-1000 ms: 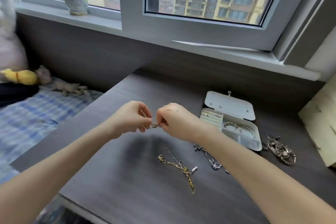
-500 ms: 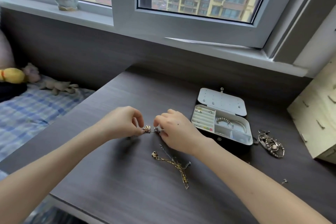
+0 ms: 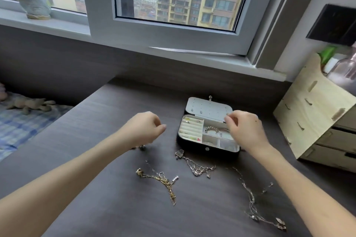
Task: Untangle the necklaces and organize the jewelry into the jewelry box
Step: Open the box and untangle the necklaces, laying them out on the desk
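the jewelry box [image 3: 207, 149] stands open on the dark counter [image 3: 86, 136], right of centre and toward the far side, with its pale lid [image 3: 209, 108] tilted back. its left section holds ring rolls with a few rings [image 3: 190, 121] at the far end. a beaded bracelet [image 3: 212, 131] lies in the far right compartment.

the right hand [image 3: 245, 131] hovers over the right side of the box. its fingertips [image 3: 228, 118] are pinched together near the right end of the lid's lower edge. whether anything sits between them cannot be told. the left hand [image 3: 143, 129] hangs above the counter just left of the box, its fingers loosely curled with nothing seen in them. a small trinket [image 3: 141, 147] lies on the counter under its wrist.

three tangles lie nearer on the counter, apart from one another. a gold necklace [image 3: 159, 181] is left of centre. a silver necklace [image 3: 195, 166] lies just in front of the box. a long thin silver chain [image 3: 252, 200] trails toward the near right.

a pale wooden drawer unit [image 3: 312, 121] stands at the right edge of the counter, with a clear bottle [image 3: 344, 71] on top. beyond the counter runs a white window frame [image 3: 173, 36], and a potted plant [image 3: 35, 5] sits on the sill at far left. to the left, a bed with a checked blanket [image 3: 21, 129] carries a plush toy [image 3: 30, 104].
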`<state>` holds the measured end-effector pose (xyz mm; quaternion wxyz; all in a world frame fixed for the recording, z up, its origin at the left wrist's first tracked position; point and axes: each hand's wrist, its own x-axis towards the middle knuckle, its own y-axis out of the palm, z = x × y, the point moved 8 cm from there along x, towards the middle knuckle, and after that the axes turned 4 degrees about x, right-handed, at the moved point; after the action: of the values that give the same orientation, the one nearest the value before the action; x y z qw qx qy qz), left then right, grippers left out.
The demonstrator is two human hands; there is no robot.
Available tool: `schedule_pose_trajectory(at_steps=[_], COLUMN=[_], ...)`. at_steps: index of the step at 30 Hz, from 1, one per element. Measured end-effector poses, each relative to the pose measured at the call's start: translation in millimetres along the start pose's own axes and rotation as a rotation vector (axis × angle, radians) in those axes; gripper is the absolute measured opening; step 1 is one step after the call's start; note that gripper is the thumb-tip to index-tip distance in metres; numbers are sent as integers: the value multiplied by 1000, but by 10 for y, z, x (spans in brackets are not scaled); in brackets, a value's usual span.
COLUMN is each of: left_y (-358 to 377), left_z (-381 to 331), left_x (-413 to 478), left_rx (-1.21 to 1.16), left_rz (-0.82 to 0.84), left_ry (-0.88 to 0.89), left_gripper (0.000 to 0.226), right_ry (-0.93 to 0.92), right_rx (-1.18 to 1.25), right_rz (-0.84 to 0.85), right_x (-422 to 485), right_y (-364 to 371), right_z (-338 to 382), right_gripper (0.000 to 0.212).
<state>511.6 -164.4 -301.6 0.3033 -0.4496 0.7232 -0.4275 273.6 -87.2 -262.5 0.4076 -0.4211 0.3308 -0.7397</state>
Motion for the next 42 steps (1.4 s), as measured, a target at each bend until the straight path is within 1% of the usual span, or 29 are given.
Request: schedule_pose_trajectory(at_steps=[2, 5, 8, 10, 12, 15, 18, 20, 22, 25, 27, 30, 33, 36, 38, 42], left_y=[164, 342, 415, 425, 435, 442, 453, 486, 504, 505, 505, 499, 472, 427, 409, 390], left_z=[-142, -277, -324, -325, -331, -342, -336, -328, -339, -351, -344, -313, -321, -384, -467, -623], left_x=[147, 292, 357, 372, 377, 410, 458, 470, 494, 520, 533, 558, 640, 794, 911, 1148], left_rx=[-128, -267, -344, -384, -420, -443, -425, -403, -354, -293, -275, -265, -247, -214, -198, -183], left_rz=[79, 196, 296, 329, 347, 321, 274, 261, 230, 178, 169, 165, 121, 49, 20, -23], left_ry=[-29, -92, -134, -154, -173, -195, -196, -190, -173, -154, -143, -140, -124, -105, -90, -80], left_gripper=[32, 27, 22, 20, 19, 16, 10, 12, 19, 33, 31, 23, 25, 34, 37, 33], right_ry=[160, 363, 550, 623, 662, 707, 717, 731, 745, 759, 766, 763, 690, 568, 512, 496], right_rx=[18, 12, 174, 265, 287, 351, 428, 525, 623, 639, 671, 782, 879, 839, 771, 713], right_rz=[25, 116, 204, 230, 252, 317, 302, 278, 303, 345, 309, 220, 129, 14, -59, -124], right_x=[178, 395, 517, 563, 580, 576, 589, 577, 564, 604, 649, 683, 752, 869, 981, 1206], right_y=[-8, 91, 240, 307, 344, 415, 438, 452, 489, 546, 574, 576, 523, 396, 339, 320], right_z=[-248, -556, -745, -818, -893, -966, -993, -1004, -979, -934, -941, -970, -989, -975, -1004, -1118], right_gripper=[28, 34, 28, 22, 13, 8, 7, 6, 13, 17, 21, 16, 32, 44, 46, 44])
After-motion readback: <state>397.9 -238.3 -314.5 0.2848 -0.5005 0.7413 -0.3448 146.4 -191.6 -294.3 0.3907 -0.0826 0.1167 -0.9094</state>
